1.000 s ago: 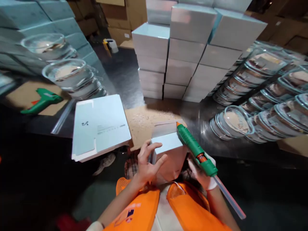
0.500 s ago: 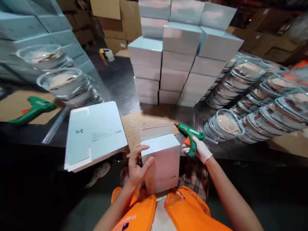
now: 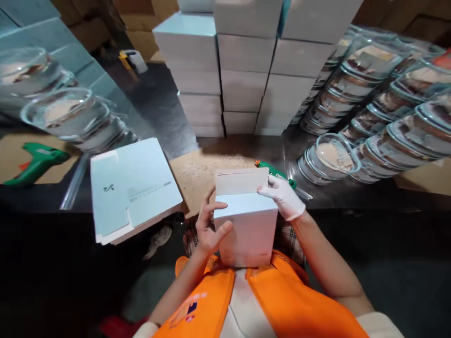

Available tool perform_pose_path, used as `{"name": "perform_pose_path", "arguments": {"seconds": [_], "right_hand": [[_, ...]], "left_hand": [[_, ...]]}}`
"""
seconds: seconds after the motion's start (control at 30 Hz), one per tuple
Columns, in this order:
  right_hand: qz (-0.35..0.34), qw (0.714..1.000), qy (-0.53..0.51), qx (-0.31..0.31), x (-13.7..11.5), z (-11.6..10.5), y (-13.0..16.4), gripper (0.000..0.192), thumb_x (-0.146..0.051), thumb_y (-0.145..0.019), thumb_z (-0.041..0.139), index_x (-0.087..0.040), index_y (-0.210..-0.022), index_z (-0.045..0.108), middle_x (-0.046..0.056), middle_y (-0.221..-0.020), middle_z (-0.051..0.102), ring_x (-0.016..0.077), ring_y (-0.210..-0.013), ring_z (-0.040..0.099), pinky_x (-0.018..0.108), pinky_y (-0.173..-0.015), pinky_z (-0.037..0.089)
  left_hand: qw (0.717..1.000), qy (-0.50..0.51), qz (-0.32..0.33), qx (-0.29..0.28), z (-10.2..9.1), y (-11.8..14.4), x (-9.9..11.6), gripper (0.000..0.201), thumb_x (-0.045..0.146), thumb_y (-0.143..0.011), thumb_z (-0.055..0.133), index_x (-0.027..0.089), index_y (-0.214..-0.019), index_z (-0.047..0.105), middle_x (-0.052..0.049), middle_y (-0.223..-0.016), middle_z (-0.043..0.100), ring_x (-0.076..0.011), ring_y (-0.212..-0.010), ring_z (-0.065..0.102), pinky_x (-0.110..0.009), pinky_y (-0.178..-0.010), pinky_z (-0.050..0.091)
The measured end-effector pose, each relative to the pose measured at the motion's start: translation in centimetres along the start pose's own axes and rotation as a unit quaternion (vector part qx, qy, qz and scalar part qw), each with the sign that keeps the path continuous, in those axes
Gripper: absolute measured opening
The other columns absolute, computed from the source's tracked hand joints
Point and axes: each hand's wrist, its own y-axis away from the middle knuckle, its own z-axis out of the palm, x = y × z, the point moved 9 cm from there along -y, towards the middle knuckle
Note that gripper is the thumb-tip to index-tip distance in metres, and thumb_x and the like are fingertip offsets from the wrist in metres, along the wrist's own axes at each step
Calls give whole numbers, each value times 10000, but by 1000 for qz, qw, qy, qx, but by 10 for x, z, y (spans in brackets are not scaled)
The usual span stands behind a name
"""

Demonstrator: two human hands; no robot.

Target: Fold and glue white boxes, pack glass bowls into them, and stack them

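A white cardboard box [image 3: 246,234] rests against my lap, its flap [image 3: 241,183] standing up at the far edge with a thin line of glue along it. My left hand [image 3: 211,227] grips the box's left side, thumb on the near face and fingers over the top. White-gloved, my right hand [image 3: 283,197] pinches the right end of the raised flap. Just behind that hand a green hot glue gun [image 3: 273,171] lies on the table, its handle hidden, with a clear glue stick [image 3: 303,193] poking out at its rear.
Flat white cartons [image 3: 136,183] are piled at left, near another green glue gun [image 3: 35,162] and glue sticks [image 3: 74,180]. White boxes [image 3: 243,70] stand stacked ahead. Round clear-lidded containers [image 3: 327,157] rise in stacks at right, with more containers [image 3: 70,115] at left. A tape dispenser [image 3: 133,62] sits farther back.
My right hand has let go of the glue gun, now lying on the table, and has taken hold of the flap. The view has shifted closer; my left hand keeps its grip.
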Motion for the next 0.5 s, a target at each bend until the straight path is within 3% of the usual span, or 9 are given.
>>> {"name": "perform_pose_path", "arguments": {"seconds": [0.1,0.23,0.3,0.37,0.43,0.5], "right_hand": [[-8,1000,-27,4,4,-3,4,608,-657,-703,900,-200,-1089,794,71,-1057,820,264,-998,769,418,-977,607],[-98,983,63,-142,-14,7,27,878,-971,-780,591,-203,-1147,802,159,-1358,743,345,-1333,670,499,-1149,511],[-150,963,129,-182,-26,14,38,843,-926,-810,624,-213,-1238,764,180,-1471,679,340,-1388,638,507,-1171,488],[-194,944,199,-178,-37,20,42,631,-736,-912,707,-223,-1278,737,173,-1442,701,304,-1333,676,484,-1150,509],[-237,924,238,-182,-46,29,45,439,-559,-1010,667,-234,-1296,740,157,-1411,723,274,-1303,693,464,-1139,524],[-269,909,247,-199,-52,37,47,366,-487,-1051,615,-250,-1291,756,147,-1423,720,267,-1321,684,459,-1139,530]], "left_hand": [[997,61,-49,28,0,0,-16,487,636,-904,741,272,-1201,614,-150,-1294,713,-316,-1257,703,-439,-1023,572],[984,154,-66,56,-3,-4,-33,781,593,-851,823,381,-1475,404,-61,-1160,693,-251,-1168,729,-402,-1007,585],[985,150,-69,40,-2,-6,-36,682,598,-846,822,334,-1400,524,-56,-1101,669,-260,-1152,721,-428,-1029,579],[990,127,-65,22,-3,-7,-33,479,607,-866,792,265,-1182,680,-75,-1092,655,-274,-1149,705,-447,-1042,568],[992,110,-55,12,-4,-8,-28,376,588,-888,773,231,-998,734,-89,-1093,662,-280,-1148,696,-462,-1051,559],[994,103,-41,9,-6,-9,-21,333,552,-901,772,226,-961,747,-95,-1076,701,-279,-1139,700,-484,-1061,556]]}}
